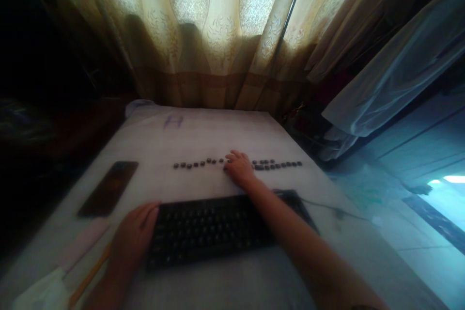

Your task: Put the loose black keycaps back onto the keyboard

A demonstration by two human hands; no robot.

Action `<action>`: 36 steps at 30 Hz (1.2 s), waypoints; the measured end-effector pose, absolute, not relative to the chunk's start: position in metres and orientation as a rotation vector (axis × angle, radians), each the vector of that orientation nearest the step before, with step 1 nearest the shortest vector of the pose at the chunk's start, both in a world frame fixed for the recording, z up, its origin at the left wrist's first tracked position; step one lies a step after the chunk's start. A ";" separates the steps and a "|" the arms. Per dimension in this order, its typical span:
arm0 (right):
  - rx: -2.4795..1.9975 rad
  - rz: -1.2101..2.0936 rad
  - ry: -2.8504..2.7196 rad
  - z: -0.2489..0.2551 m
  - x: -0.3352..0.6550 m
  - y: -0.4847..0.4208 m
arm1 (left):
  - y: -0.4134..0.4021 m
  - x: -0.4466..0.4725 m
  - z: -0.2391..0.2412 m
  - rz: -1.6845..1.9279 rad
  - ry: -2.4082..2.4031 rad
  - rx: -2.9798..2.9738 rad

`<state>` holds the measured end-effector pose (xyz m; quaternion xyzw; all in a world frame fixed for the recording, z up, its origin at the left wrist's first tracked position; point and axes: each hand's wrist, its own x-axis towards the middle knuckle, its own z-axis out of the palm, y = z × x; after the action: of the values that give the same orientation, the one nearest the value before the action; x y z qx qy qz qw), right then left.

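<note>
A black keyboard [210, 227] lies on the white-covered table, blurred toward its near side. My left hand [134, 230] is closed at the keyboard's left end, its fingertips by the upper left corner. Past the keyboard, loose black keycaps [196, 164] are laid out in an uneven line, with a second short row on the right [278, 166]. My right hand [240, 167] reaches over the keyboard into the middle of this line. Its fingers are bent down around a small dark keycap [225, 168], partly hidden by the hand.
A dark phone [109, 189] lies to the left. Nearer are a pink strip-like object [85, 242], an orange stick [89, 276] and something white [41, 293]. A cable [334, 208] runs off to the right. Curtains [218, 58] hang behind the table [218, 128].
</note>
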<state>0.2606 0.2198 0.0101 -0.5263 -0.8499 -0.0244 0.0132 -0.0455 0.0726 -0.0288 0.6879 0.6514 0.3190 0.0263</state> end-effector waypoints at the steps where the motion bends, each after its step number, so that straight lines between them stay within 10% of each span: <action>1: -1.625 -0.077 -2.662 0.011 0.260 0.218 | 0.073 -0.045 -0.029 0.983 2.015 2.123; 36: -1.865 0.221 -2.434 0.015 0.252 0.187 | 0.074 -0.044 -0.029 0.960 1.998 2.145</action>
<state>0.2522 0.1874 0.0147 -0.6064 -0.7912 0.0719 0.0335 -0.0438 0.0740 -0.0291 0.6951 0.6474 0.3112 0.0284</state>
